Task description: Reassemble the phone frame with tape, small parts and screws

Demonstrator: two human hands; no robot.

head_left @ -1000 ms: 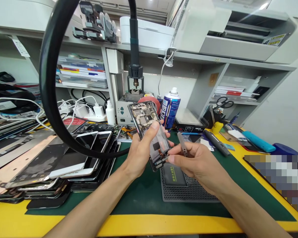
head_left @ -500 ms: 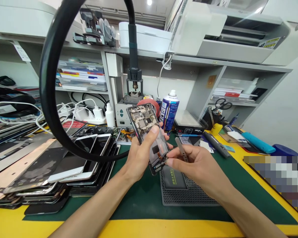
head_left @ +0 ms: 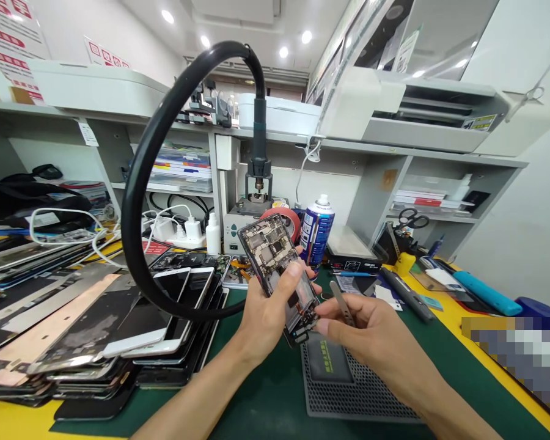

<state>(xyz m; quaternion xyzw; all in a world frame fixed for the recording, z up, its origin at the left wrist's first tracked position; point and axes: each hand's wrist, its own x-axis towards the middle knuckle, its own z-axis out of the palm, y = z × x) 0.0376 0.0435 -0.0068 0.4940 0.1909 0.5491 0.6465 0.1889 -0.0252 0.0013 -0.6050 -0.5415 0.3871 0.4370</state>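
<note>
Left hand (head_left: 266, 315), forearm entering from the lower left, raised above the green mat (head_left: 256, 391); its fingers wrap the back of an opened phone (head_left: 279, 269) and the thumb presses across the exposed face. Right hand (head_left: 371, 333), forearm entering from the lower right, meets the phone's lower end; thumb and forefinger pinch at that end, while a pair of metal tweezers (head_left: 343, 302) lies gripped between the fingers, tips pointing up and away from the phone. Whether the fingertips grip a part of the phone cannot be told.

The phone is held in the air, tilted with its top leaning away from the person, above the near edge of a grey perforated pad (head_left: 348, 391). Its back cover is off: the upper half shows a circuit board with metal shields, the lower half a dark flat area with copper-coloured parts near the bottom.

Behind the phone stand a blue spray can (head_left: 317, 229) and a red tape roll (head_left: 286, 219). A stack of phone screens (head_left: 119, 324) lies to the left, under a looping black hose (head_left: 137, 201).
</note>
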